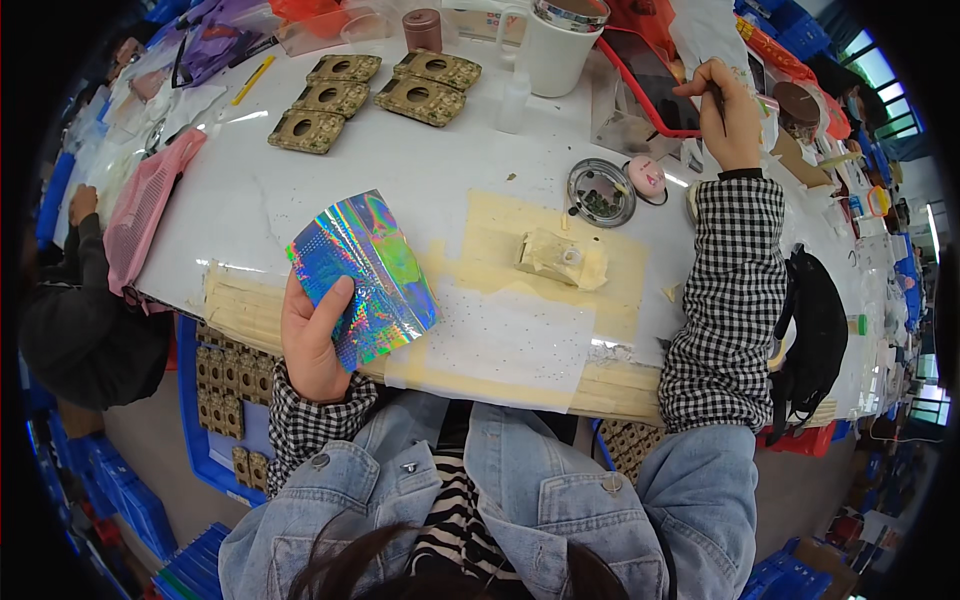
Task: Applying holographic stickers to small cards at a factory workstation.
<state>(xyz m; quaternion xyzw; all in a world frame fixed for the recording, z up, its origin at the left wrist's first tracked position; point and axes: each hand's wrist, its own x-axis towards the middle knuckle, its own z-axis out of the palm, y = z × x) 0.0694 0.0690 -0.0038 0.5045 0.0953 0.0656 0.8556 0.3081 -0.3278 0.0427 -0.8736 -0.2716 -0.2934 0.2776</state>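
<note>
My left hand (pixel 318 335) grips a shiny holographic zip pouch (pixel 375 275) near the table's front edge, thumb on its face. My right hand (pixel 728 115) is raised at the far right, beside a red-rimmed dark tablet-like object (pixel 655 85). Its fingers are curled, and whatever they may hold is too hidden to name. Between the hands, a block wrapped in cream tape (pixel 545 255) rests on a patch of yellow tape (pixel 490 225). A white sheet (pixel 510 345) dotted with tiny specks lies in front of it. Behind the block sits a clear round dish (pixel 603 192) with dark bits inside.
Several camouflage tank-hull-like parts (pixel 308 130) with round holes lie at the back left. A white mug (pixel 560 50) and a pink round object (pixel 647 177) stand farther right. A blue tray (pixel 195 420) of similar parts is below the table; another person (pixel 85 310) sits at left.
</note>
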